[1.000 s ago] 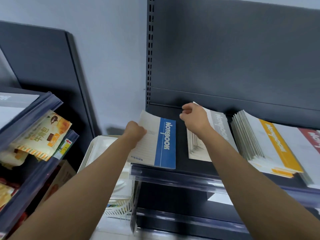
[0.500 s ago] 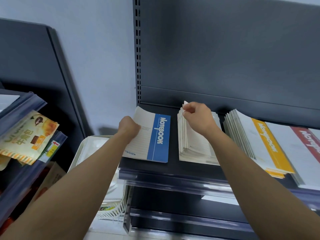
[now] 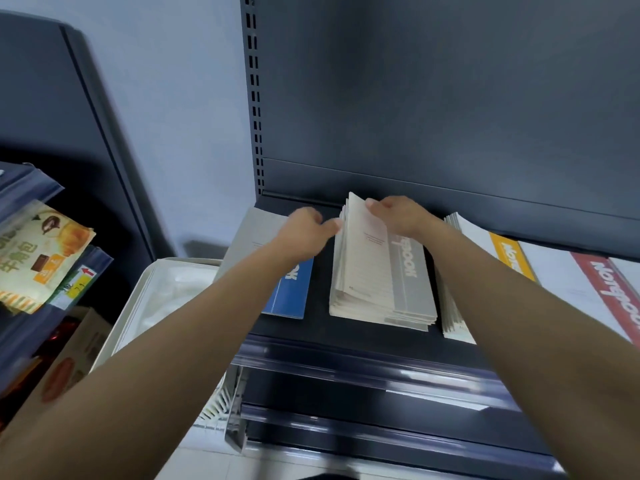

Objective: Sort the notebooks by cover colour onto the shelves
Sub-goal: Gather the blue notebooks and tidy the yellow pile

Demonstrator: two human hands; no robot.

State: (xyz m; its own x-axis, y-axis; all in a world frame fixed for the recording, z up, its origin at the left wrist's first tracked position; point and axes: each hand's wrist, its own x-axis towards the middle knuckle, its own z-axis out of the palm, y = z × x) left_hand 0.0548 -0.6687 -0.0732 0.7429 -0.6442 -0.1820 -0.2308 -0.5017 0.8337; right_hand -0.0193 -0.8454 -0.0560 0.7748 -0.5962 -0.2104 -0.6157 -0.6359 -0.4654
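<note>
On the dark shelf (image 3: 318,327) a stack of grey-covered notebooks (image 3: 381,282) lies in the middle. My right hand (image 3: 398,216) grips the stack's far end, fingers curled over its top edge. My left hand (image 3: 306,230) hovers over the far part of a blue-covered notebook (image 3: 291,292) lying flat to the left, and its fingertips touch the grey stack's left side. Right of the grey stack stands a pile with a yellow cover (image 3: 509,254) on top, then a red-covered notebook (image 3: 613,296).
A white plastic basket (image 3: 152,306) sits lower left beside the shelf unit. Snack packets (image 3: 38,251) hang on the neighbouring rack at far left. A perforated upright (image 3: 254,98) and dark back panel close the shelf behind. A lower shelf rail (image 3: 363,420) juts out below.
My left hand left the blue notebook's edge and moved right to the grey stack's side. The blue notebook now lies flat. My right hand stayed on the grey stack's far end.
</note>
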